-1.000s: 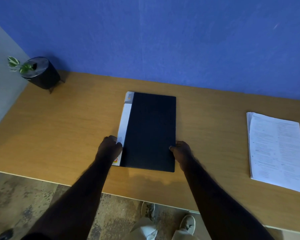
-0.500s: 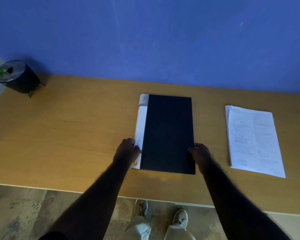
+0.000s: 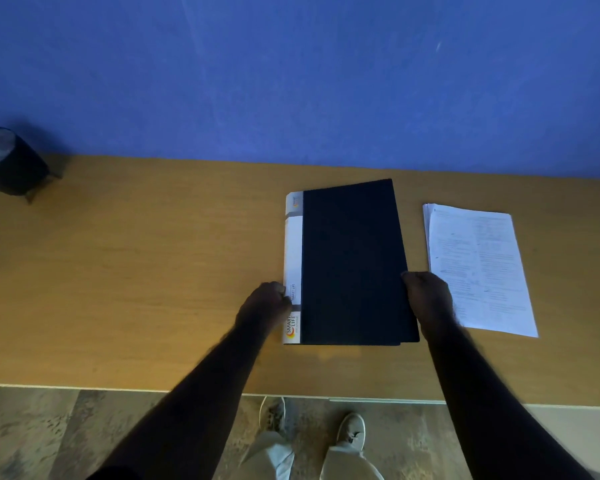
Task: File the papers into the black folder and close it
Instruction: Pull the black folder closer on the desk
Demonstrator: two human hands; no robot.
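The black folder (image 3: 352, 261) lies on the wooden desk (image 3: 136, 271), its white labelled spine on the left. Its front cover is raised a little along the right edge. My left hand (image 3: 264, 304) presses its curled fingers against the spine near the lower end. My right hand (image 3: 428, 296) grips the cover's right edge. A stack of printed white papers (image 3: 478, 268) lies flat just to the right of the folder, partly under my right hand's far side.
A black round pot (image 3: 9, 164) on a small stand sits at the desk's far left, against the blue wall. The desk's front edge (image 3: 118, 388) runs below my forearms, with floor and my shoes beyond it.
The view has shifted left, so the folder and papers sit further right in frame. The folder's cover has lifted at its right edge under my right hand. The left hand stays on the spine.
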